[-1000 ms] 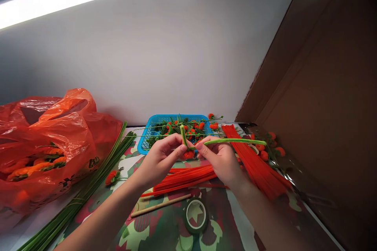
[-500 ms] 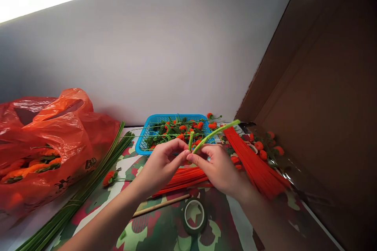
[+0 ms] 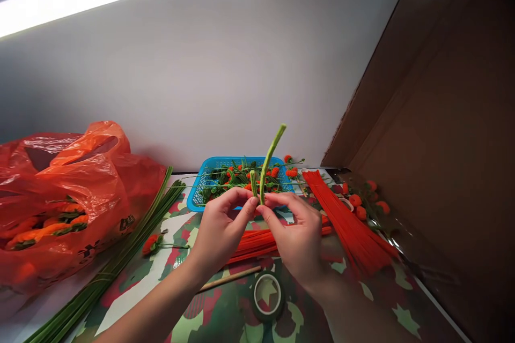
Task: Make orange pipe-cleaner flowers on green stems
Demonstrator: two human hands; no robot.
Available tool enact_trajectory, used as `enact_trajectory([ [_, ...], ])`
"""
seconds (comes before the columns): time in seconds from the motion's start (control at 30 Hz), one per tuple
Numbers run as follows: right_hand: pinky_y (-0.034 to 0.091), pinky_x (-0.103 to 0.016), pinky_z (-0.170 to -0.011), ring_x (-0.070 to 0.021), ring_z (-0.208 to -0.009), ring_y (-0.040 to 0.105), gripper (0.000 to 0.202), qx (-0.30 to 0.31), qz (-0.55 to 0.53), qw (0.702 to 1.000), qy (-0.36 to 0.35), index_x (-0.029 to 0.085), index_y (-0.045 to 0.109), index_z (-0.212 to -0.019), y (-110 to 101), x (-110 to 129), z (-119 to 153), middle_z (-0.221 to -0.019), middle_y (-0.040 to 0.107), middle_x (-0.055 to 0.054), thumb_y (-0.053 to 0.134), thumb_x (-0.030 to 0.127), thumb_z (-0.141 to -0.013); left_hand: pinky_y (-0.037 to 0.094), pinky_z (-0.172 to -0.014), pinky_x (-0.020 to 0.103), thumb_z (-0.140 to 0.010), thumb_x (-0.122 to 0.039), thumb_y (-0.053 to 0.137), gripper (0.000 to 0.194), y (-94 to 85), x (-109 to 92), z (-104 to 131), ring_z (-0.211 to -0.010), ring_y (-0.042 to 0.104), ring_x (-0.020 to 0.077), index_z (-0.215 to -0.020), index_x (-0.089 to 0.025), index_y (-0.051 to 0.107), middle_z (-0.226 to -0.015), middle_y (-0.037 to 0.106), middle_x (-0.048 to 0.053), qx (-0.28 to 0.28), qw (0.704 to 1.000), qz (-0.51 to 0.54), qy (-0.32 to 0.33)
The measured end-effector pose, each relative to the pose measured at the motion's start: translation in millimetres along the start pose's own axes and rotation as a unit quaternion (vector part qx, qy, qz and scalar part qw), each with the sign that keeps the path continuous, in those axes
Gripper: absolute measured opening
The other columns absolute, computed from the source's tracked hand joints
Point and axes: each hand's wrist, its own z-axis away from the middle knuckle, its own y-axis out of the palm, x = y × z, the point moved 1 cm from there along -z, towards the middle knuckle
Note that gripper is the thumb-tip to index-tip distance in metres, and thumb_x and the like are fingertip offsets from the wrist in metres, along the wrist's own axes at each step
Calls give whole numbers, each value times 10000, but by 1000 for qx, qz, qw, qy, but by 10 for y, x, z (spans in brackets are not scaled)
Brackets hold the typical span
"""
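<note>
A light green pipe cleaner (image 3: 270, 161) is pinched between the fingertips of both hands, bent so that a short end and a longer, curved end point up. My left hand (image 3: 226, 220) grips it by the short end. On the long end, the thumb and forefinger of my right hand (image 3: 295, 233) are closed. The bend itself is hidden by the fingertips. Beneath the hands lies a bundle of red pipe cleaners (image 3: 255, 245). Close below are a roll of dark green tape (image 3: 267, 296) and a thin wooden stick (image 3: 229, 279).
Behind the hands stands a blue basket (image 3: 196, 199) with small orange flowers and green pieces. An orange plastic bag (image 3: 137, 182) and long green stems (image 3: 120, 260) lie left, near a single orange flower (image 3: 152, 245). More red pipe cleaners (image 3: 346, 220) and a cardboard panel (image 3: 426, 107) are right.
The long end of the green pipe cleaner has swung from leaning right to standing nearly upright. My right hand has turned with it, and both hands stay together.
</note>
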Motion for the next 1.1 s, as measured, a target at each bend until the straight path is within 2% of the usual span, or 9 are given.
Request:
enact_trajectory([
  [0.17,532,-250,-715,-136,-764,654,186,5,-31,999,-26,200,703,-888,32,-33,52,-823,698,-20,645,57,-784,527,-606,217,-825,-305,604,141,27,1,10,-656,601,124,-791,-170,627,-740,633,0,-11,1000,-10,14],
  [0.37,537,-276,-710,-149,-787,631,246,50,-6,994,-94,181,715,-917,25,-54,63,-840,659,-62,557,14,-831,517,-560,210,-767,-263,657,103,-11,10,1,-637,603,135,-772,-164,628,-699,630,3,-21,1000,2,-18],
  [0.47,536,-288,-717,-156,-793,629,234,47,16,993,-108,177,709,-903,-7,-62,35,-844,666,-67,562,11,-827,549,-664,243,-752,-277,686,142,-26,-57,5,-714,637,152,-811,-161,627,-784,672,30,-2,998,53,-29],
  [0.6,527,-306,-706,-163,-794,616,246,34,50,988,-139,178,697,-924,-51,-63,13,-850,666,-70,556,2,-825,557,-789,298,-752,-288,710,198,-33,-150,32,-918,657,205,-873,-179,598,-983,690,63,33,991,123,-32],
  [0.77,524,-311,-715,-162,-809,615,295,21,60,981,-185,181,676,-952,-74,-57,15,-868,667,-72,540,-38,-808,563,-766,275,-808,-343,659,189,-10,-98,33,-968,646,218,-772,-164,612,-982,689,74,28,991,122,-50],
  [0.93,525,-333,-726,-169,-808,626,309,2,54,974,-218,212,646,-957,-100,-68,14,-867,682,-52,533,-29,-800,577,-710,254,-778,-344,693,185,32,-32,22,-886,651,172,-777,-177,612,-911,666,28,48,968,227,-100],
  [1.03,524,-333,-727,-164,-804,634,301,11,45,974,-223,230,632,-941,-98,-64,14,-857,695,-34,533,-18,-803,579,-705,257,-760,-307,716,179,43,-53,36,-834,656,161,-743,-168,604,-840,651,16,15,974,205,-91],
  [1.1,522,-323,-725,-158,-790,637,263,3,24,982,-187,235,626,-891,-77,-44,22,-827,696,-21,549,-2,-806,576,-743,277,-772,-283,706,165,48,-71,58,-863,661,175,-737,-163,598,-886,664,35,-29,987,151,-49],
])
